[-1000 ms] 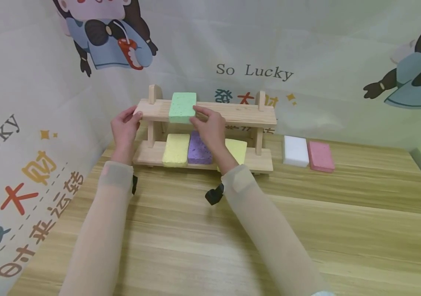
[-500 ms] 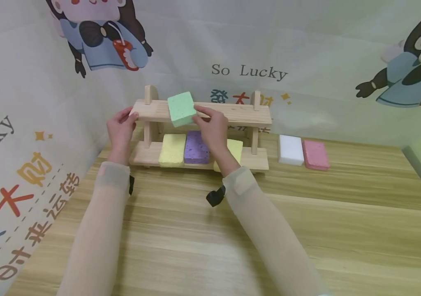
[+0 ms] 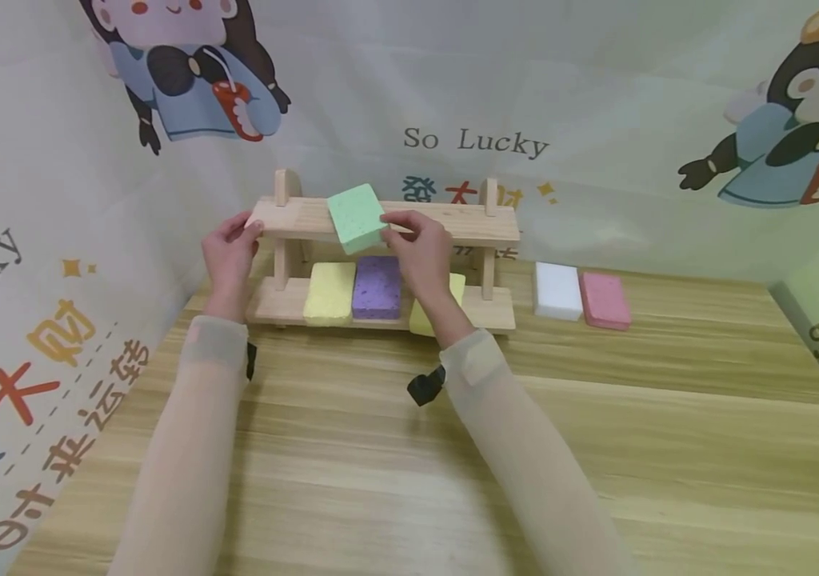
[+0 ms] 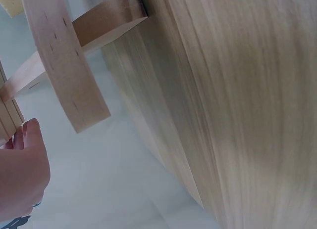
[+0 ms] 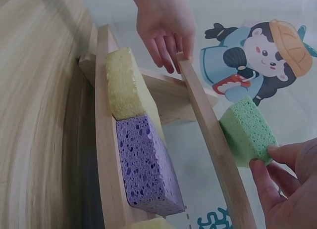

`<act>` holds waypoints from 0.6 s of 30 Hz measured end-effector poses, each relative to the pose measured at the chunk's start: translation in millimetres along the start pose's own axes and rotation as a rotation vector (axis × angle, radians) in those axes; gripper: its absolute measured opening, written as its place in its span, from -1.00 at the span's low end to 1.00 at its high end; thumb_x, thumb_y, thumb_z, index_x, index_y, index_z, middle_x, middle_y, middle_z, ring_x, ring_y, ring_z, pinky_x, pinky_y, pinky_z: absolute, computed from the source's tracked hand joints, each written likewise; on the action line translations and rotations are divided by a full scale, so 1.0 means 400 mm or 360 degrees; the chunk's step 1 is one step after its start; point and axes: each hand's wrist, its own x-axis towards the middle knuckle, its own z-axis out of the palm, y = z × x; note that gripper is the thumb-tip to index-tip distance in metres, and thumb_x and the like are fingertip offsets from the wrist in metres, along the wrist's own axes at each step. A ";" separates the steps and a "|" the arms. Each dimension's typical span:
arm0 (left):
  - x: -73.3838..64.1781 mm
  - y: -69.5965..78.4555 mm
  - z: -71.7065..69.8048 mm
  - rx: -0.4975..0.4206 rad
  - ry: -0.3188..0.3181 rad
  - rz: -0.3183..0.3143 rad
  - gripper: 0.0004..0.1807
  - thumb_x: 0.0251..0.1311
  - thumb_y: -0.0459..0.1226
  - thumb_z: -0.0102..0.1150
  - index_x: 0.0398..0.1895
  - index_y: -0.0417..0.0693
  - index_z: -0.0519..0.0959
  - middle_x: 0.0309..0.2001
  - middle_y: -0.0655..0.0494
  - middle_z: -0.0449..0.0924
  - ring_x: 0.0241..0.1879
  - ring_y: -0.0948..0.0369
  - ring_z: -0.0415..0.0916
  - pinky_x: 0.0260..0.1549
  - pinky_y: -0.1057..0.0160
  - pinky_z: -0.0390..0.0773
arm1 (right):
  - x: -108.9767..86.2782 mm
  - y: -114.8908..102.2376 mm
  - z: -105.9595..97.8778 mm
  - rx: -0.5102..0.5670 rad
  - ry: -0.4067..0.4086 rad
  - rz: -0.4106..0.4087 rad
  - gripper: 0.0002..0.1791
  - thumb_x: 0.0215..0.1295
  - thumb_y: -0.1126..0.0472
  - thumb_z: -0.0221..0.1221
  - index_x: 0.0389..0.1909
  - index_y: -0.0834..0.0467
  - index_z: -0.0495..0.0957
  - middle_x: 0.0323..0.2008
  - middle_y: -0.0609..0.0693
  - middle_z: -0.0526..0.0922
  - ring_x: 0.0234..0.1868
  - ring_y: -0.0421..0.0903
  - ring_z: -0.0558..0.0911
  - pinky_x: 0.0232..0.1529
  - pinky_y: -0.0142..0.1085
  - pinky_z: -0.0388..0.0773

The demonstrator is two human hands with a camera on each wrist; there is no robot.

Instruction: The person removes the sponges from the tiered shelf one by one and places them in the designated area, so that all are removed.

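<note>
While both sleeved forearms stretch across the bare near half of the wooden surface (image 3: 597,448), all the action is at the far left corner, where a little two-tier wooden rack (image 3: 453,310) sits right up against the cartoon backdrop. The left hand (image 3: 228,254) grips the left end of the rack's top shelf (image 3: 453,224), fingers (image 5: 166,51) curled over the edge of the board. The right hand (image 3: 420,252) pinches a green sponge (image 3: 356,218) by its right side, thumb and fingers closed on it; the sponge is tilted, sitting at the left-middle of the top shelf and hanging over its front edge. I can't really tell how much of it actually rests on the board.

On the bottom shelf, a yellow sponge (image 3: 328,293) lies toward the left end, a purple sponge (image 3: 377,288) touches its right side, and a second yellow sponge (image 3: 425,314) is mostly hidden behind the right wrist.

Off to the right of the rack, near the far edge of the surface, a white sponge (image 3: 557,291) and a pink sponge (image 3: 605,301) lie flat side by side, just about touching.
</note>
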 end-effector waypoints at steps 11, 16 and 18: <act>-0.002 0.001 0.000 -0.0012 0.0004 -0.0024 -0.53 0.34 -0.20 0.23 0.31 0.01 0.52 0.34 0.03 0.51 0.03 0.35 0.53 0.28 0.31 0.48 | 0.000 -0.006 -0.039 0.0023 0.0081 -0.0064 -0.83 0.27 0.35 0.30 -0.13 0.22 0.73 -0.03 0.10 0.77 -0.08 0.01 0.77 -0.10 -0.32 0.71; -0.005 0.005 0.001 -0.0018 -0.0002 -0.0023 -0.53 0.34 -0.22 0.22 0.31 0.00 0.51 0.35 0.02 0.50 0.03 0.35 0.53 0.28 0.31 0.48 | 0.005 -0.004 -0.058 0.0032 0.0122 -0.0072 -0.82 0.25 0.35 0.32 -0.13 0.21 0.73 -0.04 0.08 0.77 -0.09 0.01 0.77 -0.12 -0.34 0.71; -0.006 0.006 0.002 -0.0020 -0.0004 -0.0017 -0.53 0.35 -0.22 0.22 0.32 -0.01 0.51 0.35 0.02 0.50 0.03 0.35 0.53 0.28 0.31 0.48 | 0.007 -0.002 -0.065 0.0031 0.0140 -0.0080 -0.82 0.25 0.35 0.32 -0.13 0.22 0.73 -0.04 0.09 0.77 -0.09 0.01 0.77 -0.14 -0.34 0.71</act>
